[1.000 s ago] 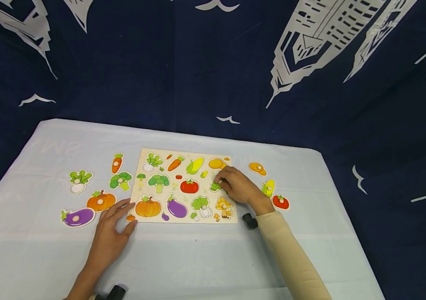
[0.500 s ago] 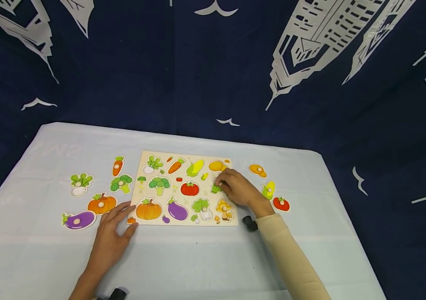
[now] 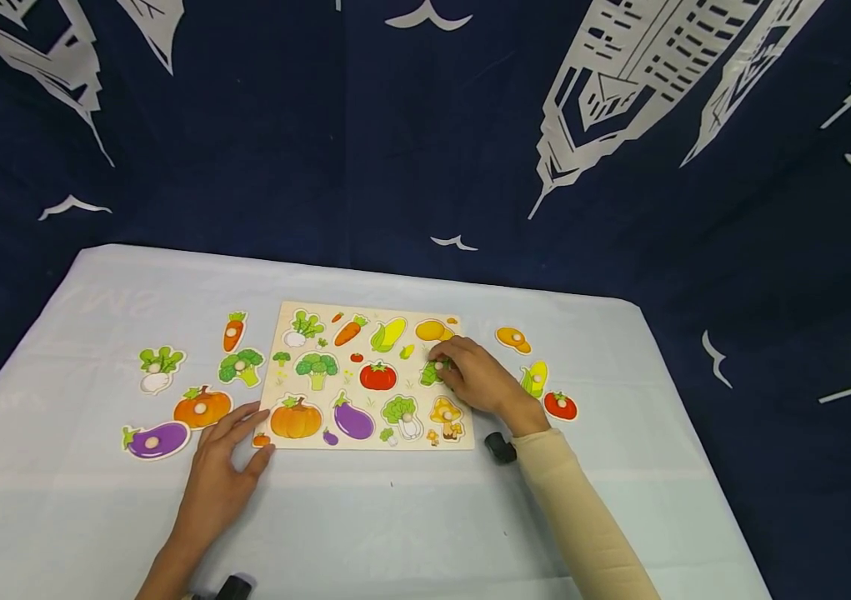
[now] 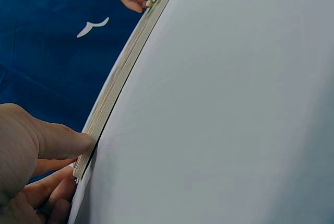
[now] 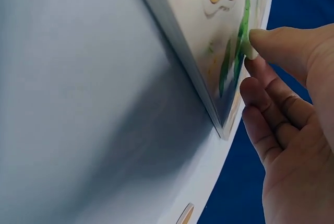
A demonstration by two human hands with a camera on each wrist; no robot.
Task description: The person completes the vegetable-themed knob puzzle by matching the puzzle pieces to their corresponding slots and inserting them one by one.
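A wooden vegetable puzzle board (image 3: 327,354) lies on the white-covered table. At its near left corner, my left hand (image 3: 222,471) holds it, thumb against the front edge and fingers along the left side. The left wrist view shows the thumb on the board's edge (image 4: 117,88). Over the board's right part, my right hand (image 3: 481,379) pinches the pale knob (image 5: 250,50) of a green vegetable piece (image 3: 431,373) between thumb and index finger. That piece is partly hidden by the hand and overlaps its printed spot. A mushroom piece (image 3: 446,412) and a leafy cabbage piece (image 3: 404,412) sit in the board.
Left of the board lie a carrot (image 3: 233,333), a broccoli (image 3: 241,367), a radish (image 3: 160,369), a pumpkin (image 3: 188,408) and an eggplant piece (image 3: 162,440). To the right are a potato (image 3: 513,338), a corn (image 3: 538,377) and a tomato piece (image 3: 560,407). A dark blue printed cloth (image 3: 320,150) hangs behind.
My right fingers have shifted slightly, and the green piece's knob now shows between them in the head view. My left hand stays at the board's corner.
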